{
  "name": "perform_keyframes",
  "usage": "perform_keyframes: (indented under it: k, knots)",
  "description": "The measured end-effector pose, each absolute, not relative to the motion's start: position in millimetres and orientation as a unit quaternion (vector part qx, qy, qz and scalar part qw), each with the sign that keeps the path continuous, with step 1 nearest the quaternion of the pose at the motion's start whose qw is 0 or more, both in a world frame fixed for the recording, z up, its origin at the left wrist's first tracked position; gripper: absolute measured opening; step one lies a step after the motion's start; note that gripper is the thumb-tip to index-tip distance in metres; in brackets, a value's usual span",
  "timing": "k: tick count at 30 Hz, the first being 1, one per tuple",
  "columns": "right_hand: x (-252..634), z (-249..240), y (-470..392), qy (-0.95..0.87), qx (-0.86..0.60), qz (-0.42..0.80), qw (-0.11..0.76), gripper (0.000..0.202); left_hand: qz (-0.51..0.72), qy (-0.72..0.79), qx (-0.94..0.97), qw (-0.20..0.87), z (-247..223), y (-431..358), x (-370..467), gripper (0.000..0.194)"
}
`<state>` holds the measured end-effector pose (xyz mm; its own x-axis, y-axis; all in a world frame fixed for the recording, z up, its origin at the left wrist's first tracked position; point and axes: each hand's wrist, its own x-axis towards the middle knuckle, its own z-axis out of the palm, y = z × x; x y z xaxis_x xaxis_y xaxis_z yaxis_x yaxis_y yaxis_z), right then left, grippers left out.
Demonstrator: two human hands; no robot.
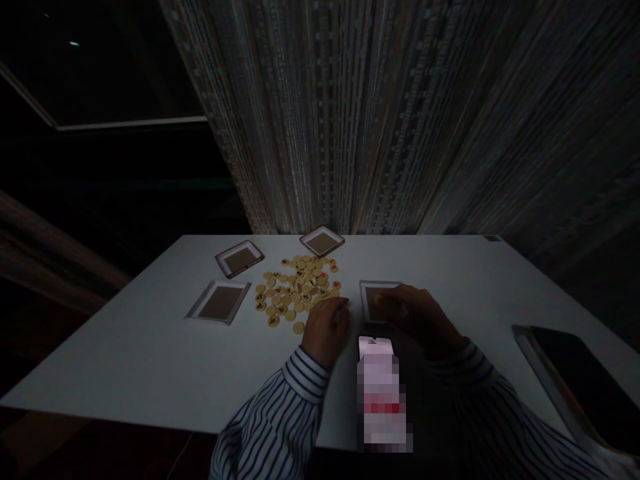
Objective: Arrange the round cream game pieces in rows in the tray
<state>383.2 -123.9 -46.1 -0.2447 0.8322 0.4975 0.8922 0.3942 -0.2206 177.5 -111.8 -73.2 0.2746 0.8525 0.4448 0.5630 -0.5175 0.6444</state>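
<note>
A loose pile of round wooden pieces (295,293), some with red or black characters, lies in the middle of the white table. My left hand (327,330) rests at the pile's right front edge, its fingers curled together; whatever they may hold is hidden. Over a small open box (369,303) to the right of the pile is my right hand (413,313), with its fingers bent down towards the box's inside. Darkness hides whether anything is between those fingers. A lit phone (380,380) lies just in front, between my two forearms.
Two shallow boxes, one at left (219,302) and one behind it (240,259), flank the pile. Another box (323,241) stands at the table's (150,373) back edge. A dark tablet-like object (580,380) lies at right. String curtains (340,120) hang behind.
</note>
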Motion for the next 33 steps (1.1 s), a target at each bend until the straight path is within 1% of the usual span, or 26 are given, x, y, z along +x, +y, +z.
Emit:
perform_keyframes:
  k: [5, 10, 13, 20, 24, 27, 33]
  knots:
    - [387.9, -51.4, -123.6, -0.783, -0.541, -0.076, 0.296, 0.022, 0.396, 0.451, 0.778, 0.184, -70.0, -109.7, 185.2, 0.022]
    - [388.3, -56.3, -124.4, -0.772, -0.537, -0.091, 0.327, 0.02, 0.377, 0.454, 0.779, 0.212, -66.9, -105.5, 200.7, 0.025]
    - [389.6, -60.1, -124.0, -0.775, -0.534, -0.106, 0.321, 0.019, 0.369, 0.453, 0.78, 0.222, -67.6, -101.9, 211.2, 0.026]
    - [393.6, -68.1, -125.7, -0.768, -0.517, -0.154, 0.344, 0.016, 0.382, 0.455, 0.766, 0.245, -70.2, -97.4, 225.3, 0.023]
    - [394.2, -70.8, -128.1, -0.776, -0.498, -0.179, 0.344, 0.013, 0.402, 0.44, 0.757, 0.267, -72.7, -99.5, 228.4, 0.02]
    - [395.8, -73.8, -129.8, -0.78, -0.493, -0.195, 0.333, 0.015, 0.416, 0.433, 0.75, 0.277, -75.6, -102.1, 229.3, 0.019]
    - [397.2, -75.3, -134.2, -0.8, -0.492, -0.162, 0.301, 0.019, 0.424, 0.424, 0.739, 0.307, -80.7, -104.3, 228.9, 0.019]
